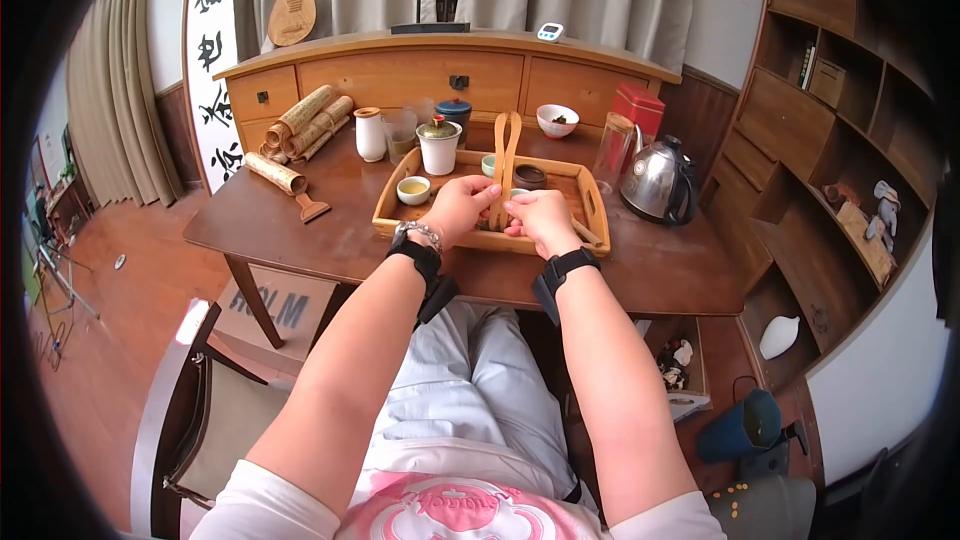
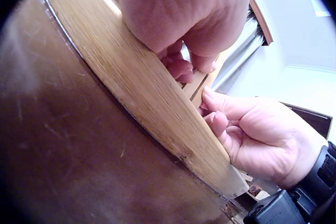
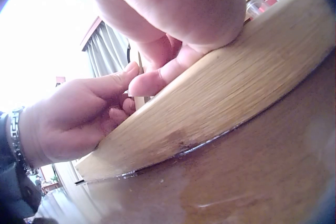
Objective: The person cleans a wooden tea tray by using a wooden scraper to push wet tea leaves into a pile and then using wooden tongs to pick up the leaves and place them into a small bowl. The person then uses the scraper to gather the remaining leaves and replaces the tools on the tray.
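Light wooden tongs (image 1: pixel 508 155) stand upright over the bamboo tray (image 1: pixel 601 223), their rounded ends at the top. My left hand (image 1: pixel 465 210) pinches them low down from the left, thumb and fingertips meeting on the wood. From the other side my right hand (image 1: pixel 543 219) grips the same lower part, its fingertips close to the left ones. Both wrist views show the hands just over the tray's front wall (image 2: pixel 131 82). Inside the tray sit a cup of yellowish tea (image 1: pixel 413 191), a pale green cup (image 1: pixel 488 166) and a dark cup (image 1: pixel 531 177). The tongs' lower tips are hidden by the fingers.
Behind the tray stand a white lidded cup (image 1: pixel 438 152), a white vase (image 1: pixel 370 135) and a bowl (image 1: pixel 557 121). A steel kettle (image 1: pixel 655 182) is on the right. Rolled bamboo scrolls (image 1: pixel 308 125) and a small brush (image 1: pixel 312 210) lie left on the brown table (image 1: pixel 660 270).
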A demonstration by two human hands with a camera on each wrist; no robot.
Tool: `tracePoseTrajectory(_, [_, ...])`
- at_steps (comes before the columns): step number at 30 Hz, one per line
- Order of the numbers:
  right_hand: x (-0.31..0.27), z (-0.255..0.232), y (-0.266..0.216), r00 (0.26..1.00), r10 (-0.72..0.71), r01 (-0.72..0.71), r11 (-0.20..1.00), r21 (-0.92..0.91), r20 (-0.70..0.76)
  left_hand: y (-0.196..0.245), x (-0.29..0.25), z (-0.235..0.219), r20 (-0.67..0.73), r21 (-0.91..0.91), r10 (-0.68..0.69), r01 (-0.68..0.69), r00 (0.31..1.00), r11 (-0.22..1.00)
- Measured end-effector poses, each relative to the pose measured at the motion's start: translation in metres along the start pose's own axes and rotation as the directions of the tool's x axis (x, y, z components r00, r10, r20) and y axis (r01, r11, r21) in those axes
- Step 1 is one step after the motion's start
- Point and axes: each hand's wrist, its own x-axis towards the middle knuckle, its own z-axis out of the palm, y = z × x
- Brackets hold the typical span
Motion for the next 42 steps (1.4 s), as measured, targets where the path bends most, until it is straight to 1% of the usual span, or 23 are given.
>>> tracePoseTrajectory(4, [0.0015,0.0001,0.0012,1.000,0.005,-0.005,1.000,0.008,-0.003,-0.0010,0.0001,-0.0003,0.001,0.000,0.009,-0.009,1.000,1.000])
tracePoseTrajectory(6, [-0.0002,0.0002,-0.0014,1.000,0.010,-0.010,1.000,-0.022,0.006,0.0001,-0.0009,-0.0004,0.009,-0.002,0.021,-0.021,1.000,1.000])
tracePoseTrajectory(9, [-0.0046,0.0002,-0.0055,1.000,0.015,-0.014,0.998,-0.059,0.022,0.0041,-0.0038,-0.0009,0.017,0.020,0.003,-0.004,1.000,1.000])
tracePoseTrajectory(18, [-0.0058,0.0008,-0.0063,1.000,0.011,-0.009,0.994,-0.109,0.024,0.0009,-0.0014,-0.0014,0.007,0.014,0.003,-0.003,1.000,1.000])
tracePoseTrajectory(22, [-0.0053,0.0015,-0.0059,1.000,0.009,-0.007,0.995,-0.098,0.025,0.0030,-0.0033,-0.0013,-0.002,0.001,0.009,-0.009,1.000,1.000])
tracePoseTrajectory(24, [-0.0039,0.0023,-0.0042,1.000,-0.011,0.011,0.997,-0.082,-0.007,0.0039,-0.0038,-0.0015,-0.004,0.008,0.002,-0.002,1.000,1.000])
tracePoseTrajectory(33, [-0.0024,0.0024,-0.0025,1.000,-0.017,0.016,0.994,-0.110,-0.008,0.0026,-0.0020,-0.0027,0.011,0.043,-0.005,0.004,1.000,0.999])
tracePoseTrajectory(37, [-0.0034,0.0015,-0.0034,1.000,-0.025,0.026,0.994,-0.109,0.009,0.0006,-0.0011,-0.0023,0.015,0.002,0.009,-0.009,1.000,1.000])
tracePoseTrajectory(40, [-0.0047,0.0015,-0.0055,1.000,0.001,0.000,0.992,-0.123,0.015,0.0018,-0.0027,-0.0024,0.008,-0.034,0.017,-0.016,1.000,0.999])
tracePoseTrajectory(42, [-0.0056,0.0020,-0.0058,1.000,0.022,-0.022,0.999,-0.031,0.002,-0.0020,-0.0001,-0.0035,0.000,-0.045,0.018,-0.018,1.000,0.999])
